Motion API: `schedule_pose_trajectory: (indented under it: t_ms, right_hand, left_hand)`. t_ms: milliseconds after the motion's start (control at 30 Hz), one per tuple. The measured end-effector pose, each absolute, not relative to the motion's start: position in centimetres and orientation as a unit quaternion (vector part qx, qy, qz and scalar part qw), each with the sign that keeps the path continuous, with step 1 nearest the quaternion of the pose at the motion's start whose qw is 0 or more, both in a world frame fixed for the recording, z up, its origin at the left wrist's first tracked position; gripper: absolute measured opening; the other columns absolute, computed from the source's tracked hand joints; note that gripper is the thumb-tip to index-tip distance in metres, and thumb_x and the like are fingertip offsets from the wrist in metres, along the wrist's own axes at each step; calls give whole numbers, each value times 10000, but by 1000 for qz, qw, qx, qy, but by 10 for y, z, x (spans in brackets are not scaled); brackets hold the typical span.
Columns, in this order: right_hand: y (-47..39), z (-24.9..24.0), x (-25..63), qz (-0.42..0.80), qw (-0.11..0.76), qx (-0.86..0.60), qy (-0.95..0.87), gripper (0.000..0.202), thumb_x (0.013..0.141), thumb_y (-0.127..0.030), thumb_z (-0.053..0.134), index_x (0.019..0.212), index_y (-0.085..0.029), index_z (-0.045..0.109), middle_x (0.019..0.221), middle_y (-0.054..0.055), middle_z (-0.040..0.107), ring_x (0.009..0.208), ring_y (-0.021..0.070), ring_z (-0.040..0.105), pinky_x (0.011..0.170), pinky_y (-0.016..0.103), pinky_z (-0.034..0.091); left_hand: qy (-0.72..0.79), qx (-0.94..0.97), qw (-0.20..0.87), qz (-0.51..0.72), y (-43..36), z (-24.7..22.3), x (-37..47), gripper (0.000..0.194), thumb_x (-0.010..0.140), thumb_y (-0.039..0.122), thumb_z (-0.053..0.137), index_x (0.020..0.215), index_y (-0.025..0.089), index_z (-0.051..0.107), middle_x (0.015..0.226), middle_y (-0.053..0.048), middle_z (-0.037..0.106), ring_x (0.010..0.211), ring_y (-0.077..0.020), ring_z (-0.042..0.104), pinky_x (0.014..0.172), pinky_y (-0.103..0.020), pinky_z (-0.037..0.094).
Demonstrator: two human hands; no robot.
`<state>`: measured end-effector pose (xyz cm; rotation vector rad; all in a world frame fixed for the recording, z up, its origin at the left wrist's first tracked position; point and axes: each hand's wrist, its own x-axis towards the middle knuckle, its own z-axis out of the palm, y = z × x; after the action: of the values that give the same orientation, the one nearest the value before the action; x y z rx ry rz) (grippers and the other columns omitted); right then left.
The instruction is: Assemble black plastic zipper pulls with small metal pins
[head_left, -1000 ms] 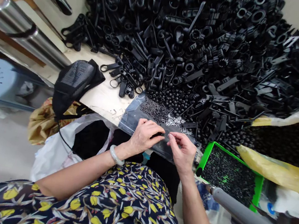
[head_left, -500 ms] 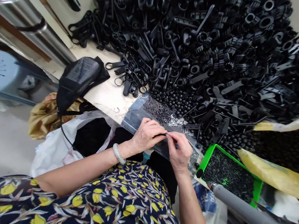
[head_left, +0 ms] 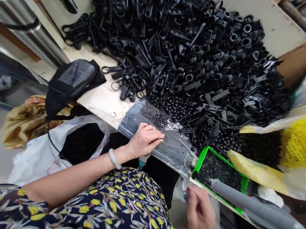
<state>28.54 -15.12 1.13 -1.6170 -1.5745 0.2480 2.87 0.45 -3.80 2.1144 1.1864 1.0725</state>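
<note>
My left hand (head_left: 145, 140), with a pale bangle (head_left: 114, 159) on its wrist, is held above the dark mat (head_left: 162, 147) at the table's front edge. Its thumb and fingers pinch together; whatever sits at the tips is too small to name. Beyond it lie small silver pins (head_left: 173, 126), small grey pieces (head_left: 153, 114) and black beads (head_left: 169, 105). My right hand (head_left: 200, 208) is down in front of the table edge, below the green tray (head_left: 199, 163). Its fingers are curled but smeared by motion, so any held thing is unclear.
A large heap of black plastic parts (head_left: 170, 43) covers the table's back. At right are a grey tube-shaped tool (head_left: 257, 206) and a yellow bag (head_left: 295, 154). A black mesh cap (head_left: 74, 78) and steel flask (head_left: 38, 29) stand left.
My right hand has parted from my left and moved down and to the right, below the green tray. My left hand keeps its pinch over the mat. The view has shifted right.
</note>
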Motion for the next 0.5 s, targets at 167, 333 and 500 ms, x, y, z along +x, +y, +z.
schedule_pose_trajectory:
  t_ms: [167, 333, 500]
  right_hand:
    - [-145, 34, 323, 158, 607, -659, -416, 460, 784, -509, 782, 1164, -282, 655, 1028, 49, 721, 936, 281, 742, 815, 503, 630]
    - [-73, 61, 308, 232, 636, -556, -483, 515, 796, -454, 797, 1220, -263, 576, 906, 11, 722, 627, 190, 681, 652, 402, 609]
    - [-26, 60, 253, 283, 659, -456, -527, 307, 865, -468, 765, 975, -257, 570, 711, -56, 616, 490, 128, 558, 509, 296, 537]
  left_hand:
    - [435, 776, 256, 379, 5, -33, 27, 187, 1038, 353, 609, 1040, 220, 740, 1022, -23, 823, 959, -192, 712, 921, -415, 346]
    - [446, 770, 271, 367, 5, -30, 28, 200, 1038, 350, 604, 1160, 235, 712, 1060, -33, 815, 956, -193, 702, 930, -414, 343]
    - [445, 764, 283, 373, 5, -30, 28, 132, 1018, 325, 637, 1014, 228, 725, 1014, -16, 811, 948, -186, 690, 961, -414, 332]
